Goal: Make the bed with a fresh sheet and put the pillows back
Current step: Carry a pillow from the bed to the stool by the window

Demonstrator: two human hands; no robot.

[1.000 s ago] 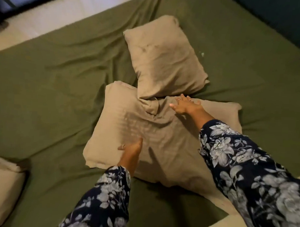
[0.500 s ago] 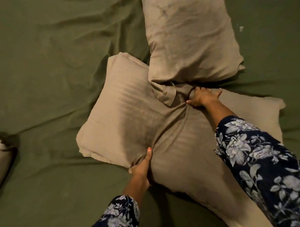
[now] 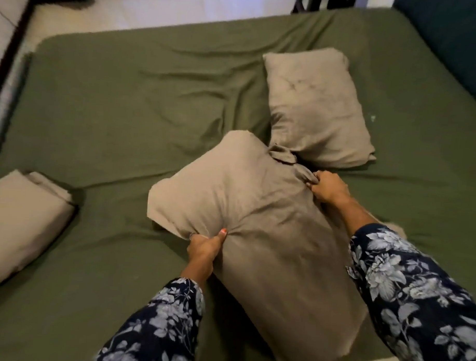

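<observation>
On the sheet (image 3: 126, 109), one pillow (image 3: 257, 221) lies before another (image 3: 315, 107).

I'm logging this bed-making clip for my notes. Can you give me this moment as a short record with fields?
surface: bed with olive green sheet, wrinkled
held pillow: large tan pillow, bunched in both hands
left hand: grip shut on pillow's near-left edge
right hand: grip shut on its far edge
second pillow: lying flat beyond it, corners meeting
third pillow: at the left edge, apart
</observation>
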